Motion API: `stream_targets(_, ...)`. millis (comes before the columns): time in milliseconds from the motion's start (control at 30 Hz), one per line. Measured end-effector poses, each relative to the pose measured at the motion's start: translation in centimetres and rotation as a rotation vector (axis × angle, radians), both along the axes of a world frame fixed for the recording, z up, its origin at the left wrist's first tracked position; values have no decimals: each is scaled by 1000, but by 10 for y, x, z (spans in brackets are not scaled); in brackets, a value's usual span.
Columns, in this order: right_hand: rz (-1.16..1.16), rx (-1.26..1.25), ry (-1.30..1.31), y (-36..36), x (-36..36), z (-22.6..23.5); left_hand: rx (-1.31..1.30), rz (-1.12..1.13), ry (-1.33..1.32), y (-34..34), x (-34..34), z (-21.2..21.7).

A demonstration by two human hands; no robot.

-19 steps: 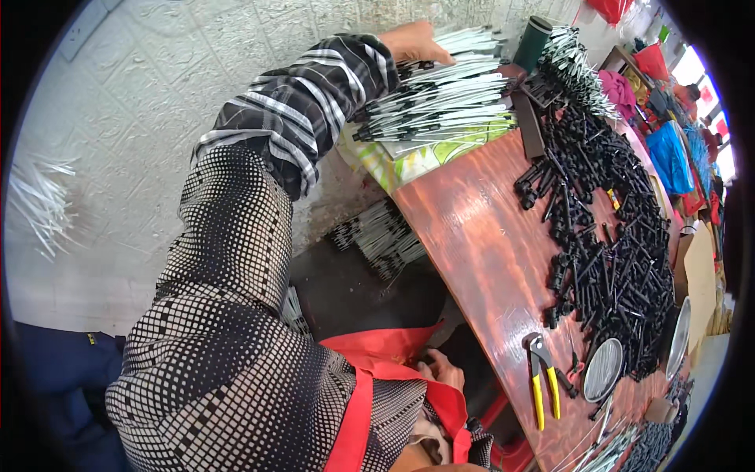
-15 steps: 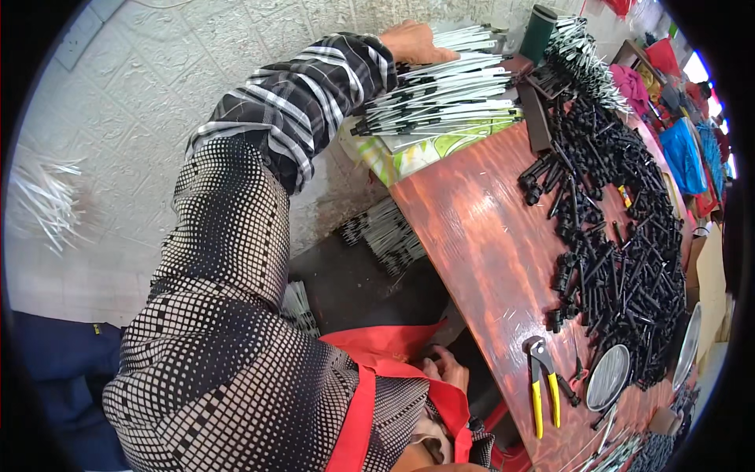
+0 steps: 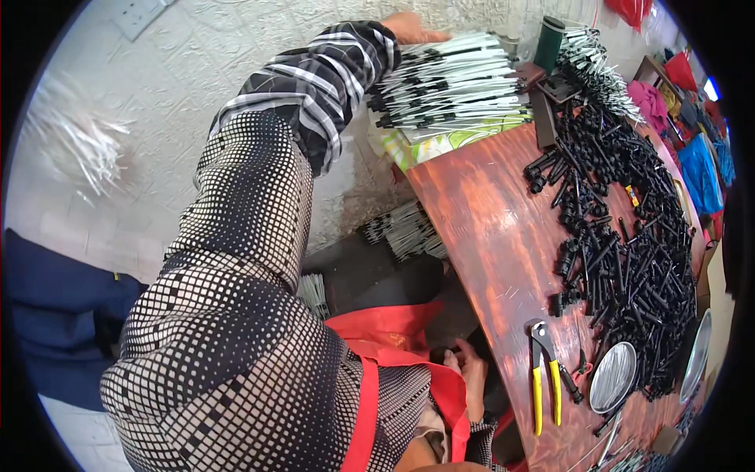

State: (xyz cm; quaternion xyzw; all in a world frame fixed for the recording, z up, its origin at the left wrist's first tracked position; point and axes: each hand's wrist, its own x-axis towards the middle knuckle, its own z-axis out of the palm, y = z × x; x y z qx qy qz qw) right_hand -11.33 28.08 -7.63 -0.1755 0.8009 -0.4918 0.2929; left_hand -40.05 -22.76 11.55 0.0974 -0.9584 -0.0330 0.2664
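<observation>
Strip stack (image 3: 460,82) just right of left hand (image 3: 409,28), strips lying crosswise

Left hand sat at the far-left corner of the stack, one finger stretched rightward along its far side. Couldn't tell if any strip was pinched. White strips with black pieces ran left to right, slightly rising, long axis roughly in line with that finger; most of the stack lay rightward and bodyward of the hand. Right hand (image 3: 469,368) was well apart, low by the red apron (image 3: 393,332), fingers curled, contents unclear. So left was nearer.

Patterned cloth (image 3: 456,141) showed under the stack's near side. Dark green cylinder (image 3: 549,46) stood off the right end. Tabletop (image 3: 480,212) wood showed bodyward, its left edge slanting toward the right hand. Black tubular parts (image 3: 629,267) crowded the right; yellow-handled pliers (image 3: 544,377) lay nearer the body.
</observation>
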Motion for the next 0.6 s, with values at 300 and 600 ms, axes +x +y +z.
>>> stream_targets(300, -16, 131, 209, -8, 22, 20, 484, 163, 240, -21, 212, 108)
stream_targets(600, 156, -58, 449, -77, 22, 29, 500, 278, 899, -24, 430, 116)
